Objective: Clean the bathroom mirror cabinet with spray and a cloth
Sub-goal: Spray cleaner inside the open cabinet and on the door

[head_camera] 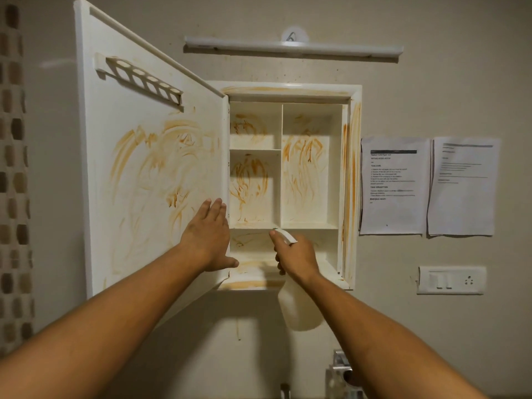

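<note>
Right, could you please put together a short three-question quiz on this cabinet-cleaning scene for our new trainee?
1. True or false: the cabinet door is shut.
2. What does the right hand grip? A) a cloth B) the spray bottle C) a sponge
3. Which hand rests with straight fingers against the lower part of the door, near its edge?

Key: 1 false, the door stands swung open to the left, showing orange smears on its inner face; 2 B, with the nozzle aimed into the cabinet; 3 the left hand.
</note>
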The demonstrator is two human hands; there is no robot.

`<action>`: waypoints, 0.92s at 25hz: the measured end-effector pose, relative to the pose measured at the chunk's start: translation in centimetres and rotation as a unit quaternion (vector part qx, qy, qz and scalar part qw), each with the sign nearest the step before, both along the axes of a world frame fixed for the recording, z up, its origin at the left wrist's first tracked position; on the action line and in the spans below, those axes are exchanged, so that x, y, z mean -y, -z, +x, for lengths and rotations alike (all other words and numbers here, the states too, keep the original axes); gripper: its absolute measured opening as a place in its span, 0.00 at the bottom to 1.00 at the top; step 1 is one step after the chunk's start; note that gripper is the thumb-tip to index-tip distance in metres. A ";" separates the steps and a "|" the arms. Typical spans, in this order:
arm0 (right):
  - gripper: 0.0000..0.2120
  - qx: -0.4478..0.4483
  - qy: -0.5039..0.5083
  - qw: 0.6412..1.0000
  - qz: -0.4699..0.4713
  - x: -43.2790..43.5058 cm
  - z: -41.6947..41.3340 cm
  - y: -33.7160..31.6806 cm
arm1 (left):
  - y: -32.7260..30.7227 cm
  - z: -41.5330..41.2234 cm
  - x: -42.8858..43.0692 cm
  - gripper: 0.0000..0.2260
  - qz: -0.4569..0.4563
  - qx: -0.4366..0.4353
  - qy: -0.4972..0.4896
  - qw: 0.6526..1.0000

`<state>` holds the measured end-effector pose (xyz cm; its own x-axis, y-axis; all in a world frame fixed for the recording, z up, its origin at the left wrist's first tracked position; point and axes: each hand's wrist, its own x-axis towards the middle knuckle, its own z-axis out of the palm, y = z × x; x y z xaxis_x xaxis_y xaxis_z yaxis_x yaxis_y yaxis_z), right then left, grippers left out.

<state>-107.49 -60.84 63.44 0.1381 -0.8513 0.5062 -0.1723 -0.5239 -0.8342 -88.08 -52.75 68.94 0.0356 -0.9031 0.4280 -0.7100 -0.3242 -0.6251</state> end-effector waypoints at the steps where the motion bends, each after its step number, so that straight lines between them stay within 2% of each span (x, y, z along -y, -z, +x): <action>1: 0.22 -0.005 0.003 1.000 0.005 -0.2 0.9 0.5 | 0.2 0.0 -0.1 0.53 0.001 0.003 -0.001 1.000; 5: 0.16 0.006 -0.043 0.999 0.024 -0.6 3.4 2.9 | 0.8 0.2 -0.2 0.53 0.005 0.004 -0.003 1.000; 7: 0.18 0.007 -0.034 0.999 0.036 -0.6 4.1 4.0 | 1.2 0.2 -0.1 0.53 0.008 0.004 -0.001 1.000; 12: 0.19 0.020 0.005 0.999 0.035 0.6 2.1 6.0 | 1.8 0.2 0.1 0.52 0.014 0.002 0.003 1.000; 15: 0.19 0.054 0.085 0.993 0.063 1.7 -1.5 6.6 | 2.1 0.2 0.3 0.52 0.017 -0.003 0.009 1.000; 18: 0.17 0.074 0.162 0.983 0.053 2.1 -5.2 6.2 | 2.4 0.0 0.4 0.52 0.022 0.000 0.014 1.000; 23: 0.19 0.054 0.161 0.985 0.042 1.6 -6.5 6.7 | 3.1 -0.4 0.2 0.49 0.022 0.009 0.017 1.000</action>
